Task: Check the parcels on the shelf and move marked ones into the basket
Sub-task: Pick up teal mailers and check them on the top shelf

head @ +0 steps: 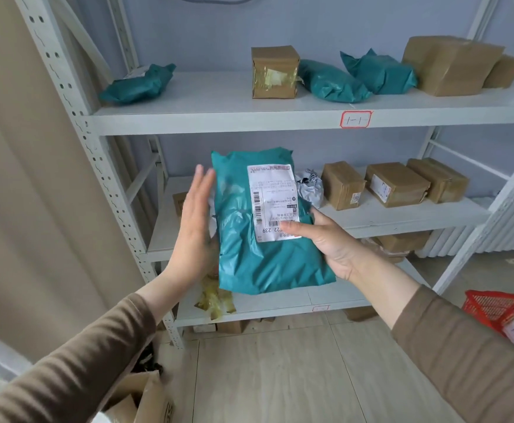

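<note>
A teal plastic mailer parcel (249,248) is held upright in front of the white shelf unit (249,119), its white shipping label (272,199) facing me. My right hand (326,239) grips its right edge, thumb across the lower label. My left hand (193,227) is flat with fingers straight, resting against the parcel's left edge. A red plastic basket (493,309) with a paper tag sits low at the right edge.
The top shelf carries teal mailers (329,82) and brown boxes (274,71). The middle shelf holds several brown boxes (396,183) and a grey bag (310,186). An open cardboard box (146,398) stands on the floor at lower left. A beige curtain hangs at left.
</note>
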Motion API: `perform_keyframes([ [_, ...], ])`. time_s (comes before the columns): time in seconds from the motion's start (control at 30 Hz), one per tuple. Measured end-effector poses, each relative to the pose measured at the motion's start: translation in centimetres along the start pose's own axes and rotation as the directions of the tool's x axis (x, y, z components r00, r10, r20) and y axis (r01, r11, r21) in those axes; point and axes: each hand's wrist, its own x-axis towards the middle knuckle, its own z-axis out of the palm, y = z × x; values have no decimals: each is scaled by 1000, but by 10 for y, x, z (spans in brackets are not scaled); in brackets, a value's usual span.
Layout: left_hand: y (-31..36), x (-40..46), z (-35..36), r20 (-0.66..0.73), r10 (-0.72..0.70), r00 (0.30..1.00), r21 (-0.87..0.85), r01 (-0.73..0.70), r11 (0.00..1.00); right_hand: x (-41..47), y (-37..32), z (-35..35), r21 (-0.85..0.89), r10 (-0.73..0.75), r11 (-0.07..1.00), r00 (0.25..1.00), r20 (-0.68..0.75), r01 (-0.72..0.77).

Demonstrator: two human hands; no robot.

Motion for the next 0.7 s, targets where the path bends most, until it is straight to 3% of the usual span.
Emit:
perform_keyframes([
  [0.03,5,1,1,44,-228,973,-281,231,931,2,1,-1,-18,-20,1000,999,-29,19],
  [0.07,14,3,-2,169,-400,901,-548,423,721,5,2,-2,-30,-36,999,998,-52,35],
  [0.1,20,7,-1,336,-501,798,-679,574,458,7,2,-2,-33,-50,998,996,-68,48],
  [0.13,24,12,2,478,-528,702,-684,675,277,9,2,-3,-28,-60,998,995,-82,58],
  [0.17,29,12,4,553,-511,658,-645,726,238,12,0,-3,-17,-68,998,994,-90,67],
  [0.27,40,16,12,515,-474,714,-626,691,362,25,-11,-3,-7,-85,996,992,-90,85],
  [0.43,28,80,5,261,-615,744,-722,573,387,79,-64,5,-50,-114,993,992,-61,111],
  [0.7,-31,254,-37,61,-651,756,-698,499,514,219,-168,30,-243,-245,942,969,-29,231],
])
